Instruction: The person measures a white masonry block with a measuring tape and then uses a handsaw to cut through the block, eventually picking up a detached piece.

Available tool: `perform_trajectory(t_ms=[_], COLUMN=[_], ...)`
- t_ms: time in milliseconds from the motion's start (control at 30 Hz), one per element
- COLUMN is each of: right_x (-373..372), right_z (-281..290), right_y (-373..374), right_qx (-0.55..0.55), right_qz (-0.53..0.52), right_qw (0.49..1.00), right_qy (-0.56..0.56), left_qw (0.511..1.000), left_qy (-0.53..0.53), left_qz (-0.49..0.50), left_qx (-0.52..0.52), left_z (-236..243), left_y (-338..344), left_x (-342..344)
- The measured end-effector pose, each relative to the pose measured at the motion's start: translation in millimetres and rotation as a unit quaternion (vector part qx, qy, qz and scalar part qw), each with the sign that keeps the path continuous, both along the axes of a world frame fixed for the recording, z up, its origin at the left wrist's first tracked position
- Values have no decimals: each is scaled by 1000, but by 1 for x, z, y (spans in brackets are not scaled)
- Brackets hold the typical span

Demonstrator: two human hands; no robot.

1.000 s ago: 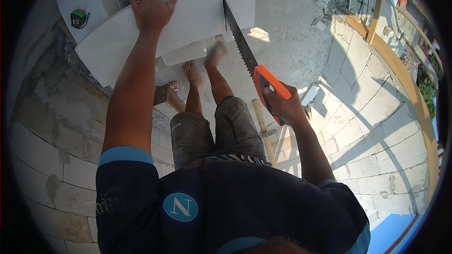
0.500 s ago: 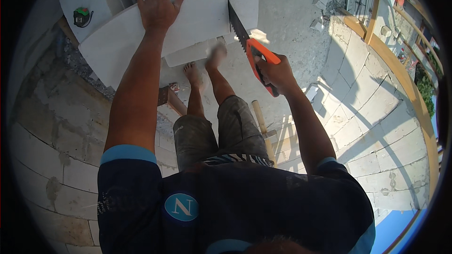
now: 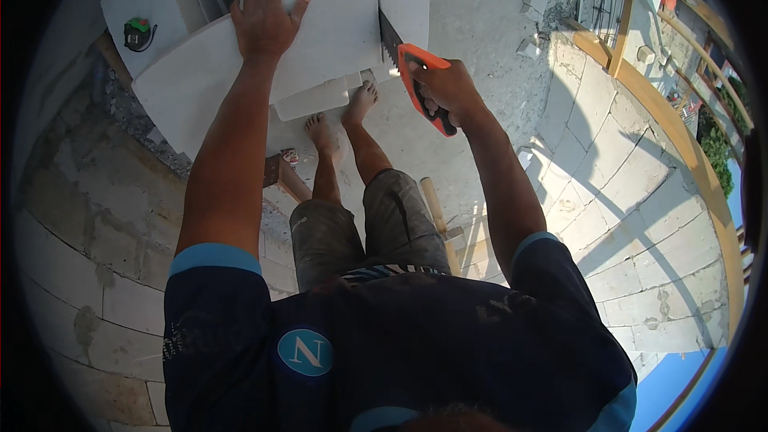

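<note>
A long white building block lies crosswise in front of me, a narrow dark cut running across it near its right end. My left hand presses on its top, fingers hooked over the far edge and thumb spread aside. In the cut sits a handsaw with a toothed dark blade and an orange-and-black handle. My right hand is wrapped round that handle, just off the block's near edge. The blade's far tip shows beyond the block; its middle is hidden in the cut.
A black-and-green tape measure rests on another white block at the far left. My bare feet are close to a white offcut on the floor. Block walls curve round both sides; wooden beams stand at right.
My right hand has pushed the handsaw forward and slightly left, so the handle is closer to the block. My left hand keeps its place on the block. One foot has shifted.
</note>
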State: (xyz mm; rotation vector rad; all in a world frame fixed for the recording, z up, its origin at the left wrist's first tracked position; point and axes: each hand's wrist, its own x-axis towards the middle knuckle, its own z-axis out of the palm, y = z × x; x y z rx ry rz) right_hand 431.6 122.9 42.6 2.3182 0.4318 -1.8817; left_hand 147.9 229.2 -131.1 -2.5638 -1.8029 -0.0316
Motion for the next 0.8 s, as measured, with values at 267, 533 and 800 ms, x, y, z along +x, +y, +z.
perform_trajectory(t_ms=[267, 533, 800], right_x=[-1, -14, -17], right_z=[93, -18, -21], right_y=[-68, -7, -57], right_qx=[116, 90, 114], right_qz=[6, -33, -62], right_qw=[993, 995, 991], right_qy=[-22, -6, 32], left_qw=[1000, 1000, 994], left_qy=[-10, -16, 35], left_qz=[4, 2, 36], left_qx=[3, -20, -100], left_z=[1, -5, 3], left_y=[-2, -7, -11], left_x=[-17, 1, -5])
